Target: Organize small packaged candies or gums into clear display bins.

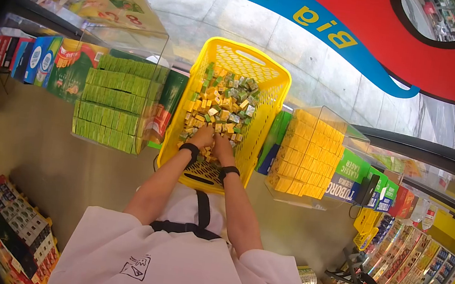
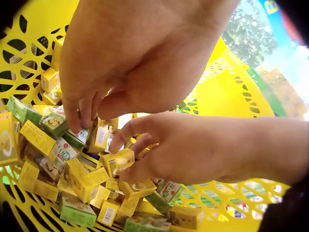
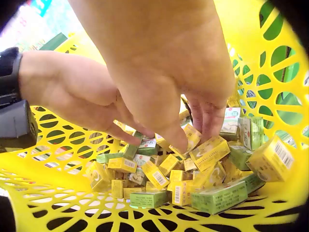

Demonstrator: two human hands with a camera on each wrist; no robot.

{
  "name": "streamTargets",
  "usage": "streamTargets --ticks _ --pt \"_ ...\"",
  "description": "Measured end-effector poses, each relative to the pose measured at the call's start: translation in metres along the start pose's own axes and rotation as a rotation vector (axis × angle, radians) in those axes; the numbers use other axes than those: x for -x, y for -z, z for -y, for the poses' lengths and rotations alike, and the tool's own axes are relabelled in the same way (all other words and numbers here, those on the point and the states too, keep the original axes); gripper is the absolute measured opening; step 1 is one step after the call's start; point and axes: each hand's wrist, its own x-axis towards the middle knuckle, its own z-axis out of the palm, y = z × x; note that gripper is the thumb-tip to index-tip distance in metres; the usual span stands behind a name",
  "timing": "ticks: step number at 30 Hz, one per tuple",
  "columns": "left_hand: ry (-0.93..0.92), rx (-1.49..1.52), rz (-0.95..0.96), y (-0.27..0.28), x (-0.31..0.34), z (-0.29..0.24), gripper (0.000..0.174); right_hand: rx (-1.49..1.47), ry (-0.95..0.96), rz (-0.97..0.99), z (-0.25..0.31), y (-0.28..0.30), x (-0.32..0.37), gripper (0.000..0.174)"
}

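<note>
A yellow plastic basket [image 1: 273, 73] holds a loose heap of small yellow boxes [image 1: 209, 105] and green boxes [image 2: 77, 212]. Both hands reach down into the near part of the heap, side by side. My left hand [image 1: 203, 136] points its fingers down among the boxes, its fingertips at a green-and-white box [image 2: 78, 137] in the left wrist view. With thumb and fingers, my right hand [image 1: 223, 148] pinches a small yellow box [image 2: 118, 162]. In the right wrist view the right hand's fingers [image 3: 210, 116] partly hide the heap.
Left of the basket, a clear case holds stacked green boxes [image 1: 111, 106]; on its right, another holds stacked yellow boxes [image 1: 306, 152]. Beer cartons [image 1: 350, 172] line the window on the right. Stocked shelves [image 1: 407, 263] stand at the lower right.
</note>
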Motion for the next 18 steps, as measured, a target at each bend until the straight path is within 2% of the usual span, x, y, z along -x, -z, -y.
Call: streamTargets --ticks 3,5,9,12,14,16,18 --pt "0.038 0.049 0.011 0.003 0.000 0.000 0.035 0.014 0.029 -0.046 0.000 0.001 0.002 0.044" --pt "-0.073 0.015 -0.011 -0.010 -0.015 0.015 0.033 0.055 0.052 -0.071 0.000 0.002 0.002 0.041" --pt "-0.079 0.098 -0.022 -0.012 -0.018 0.015 0.031 0.178 0.089 -0.138 -0.004 -0.004 -0.002 0.029" --pt "-0.092 -0.010 -0.056 -0.007 -0.009 0.004 0.025 0.264 0.104 -0.137 -0.007 -0.003 0.000 0.024" --pt "0.047 0.077 -0.015 0.003 0.003 -0.007 0.038 0.192 0.074 -0.155 -0.010 -0.005 0.003 0.023" --pt "0.024 0.014 0.027 0.007 0.005 -0.011 0.039 0.054 0.034 -0.193 -0.017 -0.008 0.001 0.025" --pt "-0.003 -0.045 0.071 0.009 0.008 -0.017 0.040 0.063 0.047 -0.200 -0.022 -0.010 0.002 0.022"
